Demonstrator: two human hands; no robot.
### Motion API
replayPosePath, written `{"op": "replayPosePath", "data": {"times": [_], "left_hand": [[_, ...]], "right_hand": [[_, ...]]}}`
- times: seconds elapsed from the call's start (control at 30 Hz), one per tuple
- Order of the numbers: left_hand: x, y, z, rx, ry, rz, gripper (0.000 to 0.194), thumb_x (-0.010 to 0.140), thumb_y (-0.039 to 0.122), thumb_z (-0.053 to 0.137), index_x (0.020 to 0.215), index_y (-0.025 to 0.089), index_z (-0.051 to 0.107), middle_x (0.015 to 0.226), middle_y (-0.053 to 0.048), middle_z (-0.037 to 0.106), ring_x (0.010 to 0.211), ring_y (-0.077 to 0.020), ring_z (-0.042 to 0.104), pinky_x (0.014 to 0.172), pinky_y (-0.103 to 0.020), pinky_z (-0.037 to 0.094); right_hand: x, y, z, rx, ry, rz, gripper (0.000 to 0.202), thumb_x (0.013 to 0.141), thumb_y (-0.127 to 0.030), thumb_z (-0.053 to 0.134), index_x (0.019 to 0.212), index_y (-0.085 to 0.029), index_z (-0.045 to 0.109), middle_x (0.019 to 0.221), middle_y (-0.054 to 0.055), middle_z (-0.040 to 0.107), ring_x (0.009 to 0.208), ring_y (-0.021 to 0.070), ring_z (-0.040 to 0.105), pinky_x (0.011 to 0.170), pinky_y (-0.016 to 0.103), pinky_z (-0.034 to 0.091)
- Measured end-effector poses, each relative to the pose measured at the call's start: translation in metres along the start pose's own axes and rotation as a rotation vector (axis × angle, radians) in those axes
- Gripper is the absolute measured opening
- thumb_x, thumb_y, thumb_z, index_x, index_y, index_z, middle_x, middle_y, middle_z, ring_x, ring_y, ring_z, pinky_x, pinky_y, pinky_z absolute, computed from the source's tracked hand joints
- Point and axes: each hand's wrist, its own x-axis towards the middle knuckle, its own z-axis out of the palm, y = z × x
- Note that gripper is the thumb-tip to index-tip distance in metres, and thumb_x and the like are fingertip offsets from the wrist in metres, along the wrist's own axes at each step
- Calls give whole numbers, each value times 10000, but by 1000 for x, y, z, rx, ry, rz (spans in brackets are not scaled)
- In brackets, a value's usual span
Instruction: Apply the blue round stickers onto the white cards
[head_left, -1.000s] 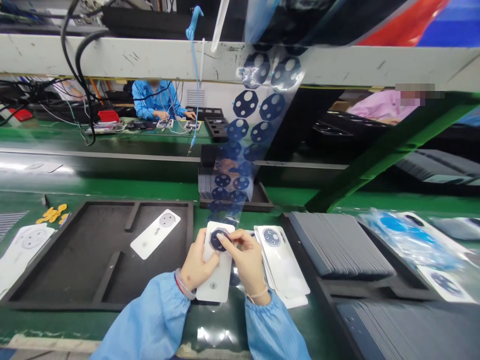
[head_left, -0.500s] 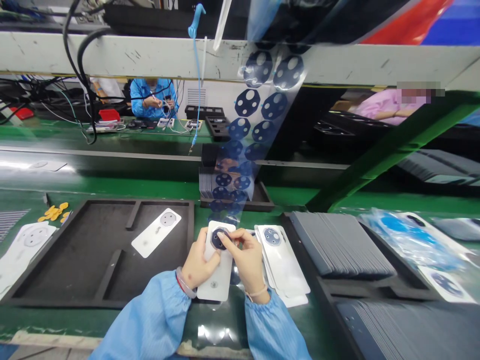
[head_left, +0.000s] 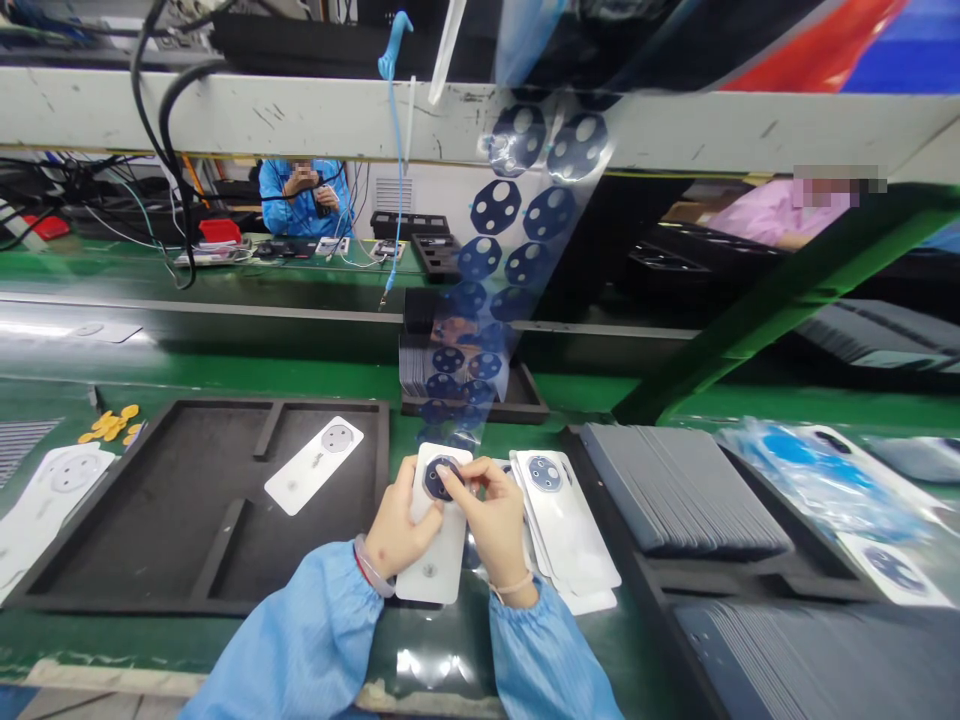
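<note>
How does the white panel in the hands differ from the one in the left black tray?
The held panel has a dark disc; the tray panel has a pale one. The held panel points nearly straight ahead; the tray panel is slanted. Both are white with rounded corners.

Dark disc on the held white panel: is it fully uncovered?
No, fingers of the right hand cover part of the dark disc on the white panel.

A white phone back panel (head_left: 446, 555), with rounded corners and a small round mark near its lower end, is gripped along its left edge by the left hand (head_left: 405, 530), long side pointing forward. Over its upper part sits a dark blue camera-area sticker (head_left: 433, 483), apparently flat, though the right hand's (head_left: 496, 505) fingertips partly cover it.
</note>
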Motion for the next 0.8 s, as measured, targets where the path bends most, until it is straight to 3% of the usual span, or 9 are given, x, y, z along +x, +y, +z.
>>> {"op": "replayPosePath", "data": {"times": [0.33,0.47,0.57,0.63,0.67,0.73,0.77,0.8], "left_hand": [[0,-3,-2,6,-26,14,410,825,236,551,1218,189,443,1073,-61,692,969,-231,675,848,-339,514],[0,-3,-1,-26,-22,-12,359,884,304,520,1217,184,454,1040,-62,692,968,-229,671,838,-328,510],[-1,-2,0,-52,9,-63,303,938,337,459,1198,182,471,1044,-67,691,935,-208,672,826,-313,506],[-2,-2,1,-53,35,-67,300,940,331,458,1201,184,472,1051,-64,693,930,-199,670,820,-302,504],[-2,-2,1,-47,48,-69,299,936,327,463,1199,185,473,1036,-58,695,915,-194,670,808,-295,503],[-3,-3,1,-39,59,-79,291,930,326,468,1184,186,475,986,-43,696,848,-179,667,768,-281,502],[-3,-3,1,-35,50,-86,289,926,329,471,1178,186,473,957,-34,693,807,-171,663,741,-274,500],[-3,-4,1,-29,34,-90,289,922,331,477,1173,188,471,934,-27,690,776,-165,657,718,-269,497]], "right_hand": [[0,1,0,-22,9,-22,284,706,-410,764,658,-199,581,640,-20,550,605,132,439,602,285,382],[-4,1,3,-109,37,-160,243,771,-385,732,689,-211,584,680,-6,549,676,163,495,660,313,419],[-8,-1,6,-213,89,-315,230,799,-368,725,727,-212,572,895,49,571,928,222,552,835,378,446],[-9,-3,7,-251,122,-347,234,790,-371,737,891,-211,601,1185,106,526,1080,253,523,922,418,431],[-9,-4,6,-248,139,-338,364,773,-376,753,1056,-219,587,1342,130,441,1112,257,511,937,429,431],[-6,-5,5,-201,153,-295,785,723,-380,796,1381,-260,385,1519,154,256,1115,249,514,938,435,445],[-5,-5,4,-159,127,-263,918,710,-376,805,1455,-277,278,1537,156,244,1116,246,521,943,434,452],[-4,-5,3,-108,72,-218,929,719,-374,797,1470,-281,259,1519,150,303,1116,243,534,946,431,460]]}}
